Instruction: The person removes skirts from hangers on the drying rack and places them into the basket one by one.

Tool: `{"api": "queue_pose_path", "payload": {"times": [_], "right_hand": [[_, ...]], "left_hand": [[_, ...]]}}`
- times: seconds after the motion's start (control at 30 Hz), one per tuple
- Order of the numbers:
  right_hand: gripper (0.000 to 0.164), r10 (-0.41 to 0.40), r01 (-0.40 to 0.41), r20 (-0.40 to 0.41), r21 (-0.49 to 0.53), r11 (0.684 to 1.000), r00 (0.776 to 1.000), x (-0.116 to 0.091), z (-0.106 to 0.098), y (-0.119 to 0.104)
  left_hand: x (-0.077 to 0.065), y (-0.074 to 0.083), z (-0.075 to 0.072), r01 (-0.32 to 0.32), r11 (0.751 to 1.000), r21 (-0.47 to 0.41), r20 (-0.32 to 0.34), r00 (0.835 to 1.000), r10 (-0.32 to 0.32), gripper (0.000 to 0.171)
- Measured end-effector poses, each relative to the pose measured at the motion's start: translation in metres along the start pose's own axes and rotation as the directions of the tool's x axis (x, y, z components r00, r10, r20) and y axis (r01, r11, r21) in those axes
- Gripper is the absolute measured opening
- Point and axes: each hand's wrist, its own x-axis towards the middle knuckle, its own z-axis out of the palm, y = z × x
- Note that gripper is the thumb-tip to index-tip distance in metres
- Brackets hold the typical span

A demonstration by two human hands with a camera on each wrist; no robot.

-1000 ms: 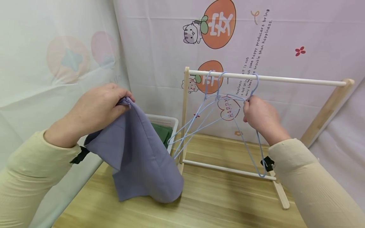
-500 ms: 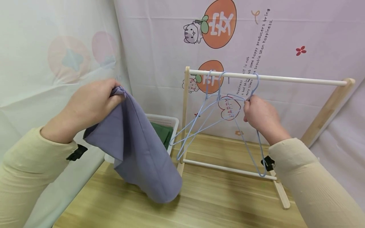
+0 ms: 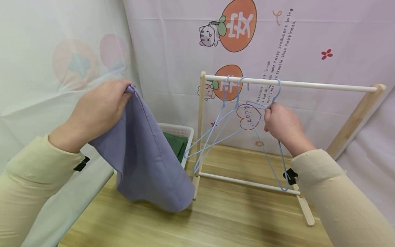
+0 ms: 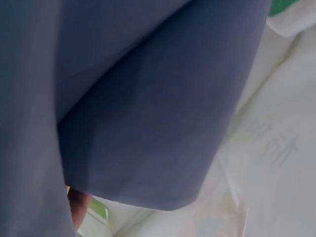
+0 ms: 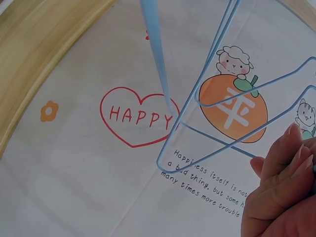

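A purple-grey cloth garment hangs from my left hand, which pinches its upper edge between thumb and fingers. The cloth fills most of the left wrist view, and only a bit of finger shows there. With my right hand I grip a light blue wire hanger just below its hook, and that hook stays over the rack's white top rail. Left of it, other blue hangers hang tilted from the same rail. Fingers of the right hand curl at the right edge of the right wrist view.
A white perforated basket with folded green cloth stands behind the garment. The rack's wooden left post, right post and lower bar frame the hangers. Wood-grain tabletop lies below; a printed curtain hangs behind.
My left hand has moved up and slightly left, and the garment's lower edge has risen and swung left. My right hand keeps its grip on the hanger, almost still.
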Motion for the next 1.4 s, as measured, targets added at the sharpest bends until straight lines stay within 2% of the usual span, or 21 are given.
{"api": "queue_pose_path", "payload": {"times": [0.1,0.23,0.4,0.5,0.57,0.67,0.8,0.9,1.03,1.1,1.17,1.3,1.4], "right_hand": [[0.037,-0.003,0.003,-0.007,0.000,1.000,1.000,0.000,0.000,0.000],[0.036,-0.005,0.005,-0.016,-0.006,1.000,1.000,0.000,0.001,0.000],[0.037,0.000,0.000,-0.013,-0.005,1.000,1.000,0.000,0.002,0.000],[0.037,0.003,-0.003,-0.012,-0.002,1.000,1.000,-0.001,0.002,-0.001],[0.037,0.004,-0.004,-0.012,0.000,1.000,1.000,-0.001,0.001,-0.001],[0.037,0.003,-0.003,-0.011,-0.004,1.000,1.000,-0.001,0.001,-0.001],[0.037,0.003,-0.003,-0.008,-0.003,1.000,1.000,0.000,0.001,-0.001],[0.036,0.006,-0.006,-0.009,-0.001,1.000,1.000,0.000,0.001,-0.001],[0.036,0.006,-0.007,-0.009,-0.003,1.000,1.000,0.000,0.001,-0.001],[0.036,0.006,-0.006,-0.008,-0.002,1.000,1.000,0.000,0.001,-0.001],[0.037,0.008,-0.008,-0.005,0.001,1.000,1.000,0.000,0.001,-0.001],[0.037,0.012,-0.012,0.001,0.006,1.000,1.000,0.000,0.001,-0.002],[0.038,0.013,-0.013,0.003,0.006,1.000,1.000,0.000,0.001,-0.002]], "left_hand": [[0.001,-0.003,0.001,-0.060,0.995,0.080,-0.080,0.995,0.066,0.020],[0.002,-0.008,0.003,-0.094,0.977,0.192,-0.186,0.974,0.130,0.024],[0.008,-0.015,-0.001,-0.101,0.967,0.233,-0.249,0.955,0.160,0.027],[0.013,-0.017,-0.005,-0.105,0.969,0.223,-0.250,0.955,0.161,0.029],[0.017,-0.019,-0.008,-0.105,0.971,0.214,-0.233,0.960,0.155,0.030],[0.022,-0.020,-0.014,-0.082,0.983,0.167,-0.187,0.976,0.113,0.031],[0.032,-0.022,-0.024,-0.041,0.996,0.082,-0.074,0.996,0.047,0.034],[0.040,-0.023,-0.029,0.005,0.999,0.037,0.000,1.000,-0.005,0.039],[0.048,-0.024,-0.033,0.068,0.998,0.002,0.088,0.994,-0.068,0.047],[0.051,-0.026,-0.035,0.105,0.994,-0.005,0.150,0.983,-0.104,0.051],[0.056,-0.028,-0.037,0.156,0.988,0.008,0.242,0.958,-0.154,0.055],[0.065,-0.033,-0.040,0.217,0.969,0.120,0.410,0.878,-0.247,0.059],[0.068,-0.036,-0.043,0.208,0.960,0.186,0.496,0.824,-0.275,0.061]]}}
